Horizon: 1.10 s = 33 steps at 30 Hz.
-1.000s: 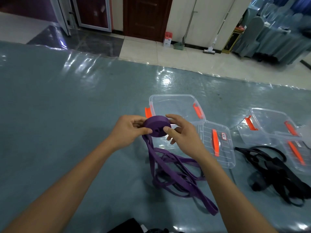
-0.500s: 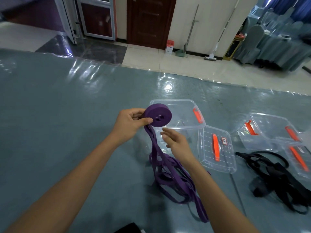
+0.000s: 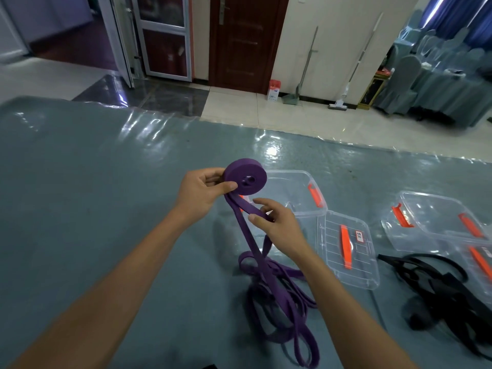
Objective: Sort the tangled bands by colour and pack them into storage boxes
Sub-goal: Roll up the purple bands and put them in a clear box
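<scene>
The left hand (image 3: 202, 191) grips the rolled part of the purple band (image 3: 245, 176), thumb pressed on its face and fingers curled behind. Just below those fingers the loose strap runs down to the right hand (image 3: 277, 225), which pinches it between thumb and forefinger. Below both hands, the unrolled band lies tangled on the table (image 3: 93, 182). Beyond the fingertips sits an open clear box (image 3: 292, 193).

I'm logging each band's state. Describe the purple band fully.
The purple band is a flat, matte, rubbery-looking strap. Its upper end is wound into a tight roll with a small centre hole, gripped by the left hand. A strand runs down through the right hand, which pinches it, into loose tangled loops on the grey table.
</scene>
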{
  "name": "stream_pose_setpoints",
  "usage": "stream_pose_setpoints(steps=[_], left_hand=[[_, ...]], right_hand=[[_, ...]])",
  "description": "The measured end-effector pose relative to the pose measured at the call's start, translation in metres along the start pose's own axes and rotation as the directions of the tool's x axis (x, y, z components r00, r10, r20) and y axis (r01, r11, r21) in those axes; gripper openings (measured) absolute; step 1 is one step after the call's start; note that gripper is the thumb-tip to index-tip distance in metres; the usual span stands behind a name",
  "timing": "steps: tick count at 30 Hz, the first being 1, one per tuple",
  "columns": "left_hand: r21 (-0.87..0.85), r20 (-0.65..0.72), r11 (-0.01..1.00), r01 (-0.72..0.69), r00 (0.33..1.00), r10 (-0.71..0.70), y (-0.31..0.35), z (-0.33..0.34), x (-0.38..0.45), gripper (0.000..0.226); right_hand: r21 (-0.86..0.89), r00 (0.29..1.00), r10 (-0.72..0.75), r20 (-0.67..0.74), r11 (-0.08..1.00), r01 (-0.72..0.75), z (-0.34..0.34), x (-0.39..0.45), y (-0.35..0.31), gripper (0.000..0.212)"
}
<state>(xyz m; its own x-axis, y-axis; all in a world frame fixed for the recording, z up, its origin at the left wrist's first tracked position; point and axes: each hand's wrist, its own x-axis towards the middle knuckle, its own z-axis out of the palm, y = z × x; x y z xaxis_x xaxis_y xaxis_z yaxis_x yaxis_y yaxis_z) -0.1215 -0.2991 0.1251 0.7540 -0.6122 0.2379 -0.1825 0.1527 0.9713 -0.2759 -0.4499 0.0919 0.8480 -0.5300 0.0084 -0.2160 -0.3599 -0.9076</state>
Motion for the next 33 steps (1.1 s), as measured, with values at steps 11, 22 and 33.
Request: stream_pose_setpoints(steps=[11,22,33], left_hand=[[-0.007,0.036,1.000,-0.009,0.999,0.009,0.003,0.013,0.000,0.031],[0.253,0.174,0.967,0.035,0.981,-0.081,-0.010,-0.009,-0.013,0.032],[0.515,0.364,0.855,-0.062,0.919,-0.153,-0.020,0.003,-0.028,0.024]], right_hand=[[-0.240,0.972,0.007,0.237,0.969,0.052,0.018,-0.020,0.009,0.030],[-0.135,1.000,-0.027,0.006,0.990,0.028,-0.016,-0.011,-0.002,0.044],[-0.320,0.978,-0.109,0.178,0.934,0.162,-0.013,-0.011,-0.020,0.030]])
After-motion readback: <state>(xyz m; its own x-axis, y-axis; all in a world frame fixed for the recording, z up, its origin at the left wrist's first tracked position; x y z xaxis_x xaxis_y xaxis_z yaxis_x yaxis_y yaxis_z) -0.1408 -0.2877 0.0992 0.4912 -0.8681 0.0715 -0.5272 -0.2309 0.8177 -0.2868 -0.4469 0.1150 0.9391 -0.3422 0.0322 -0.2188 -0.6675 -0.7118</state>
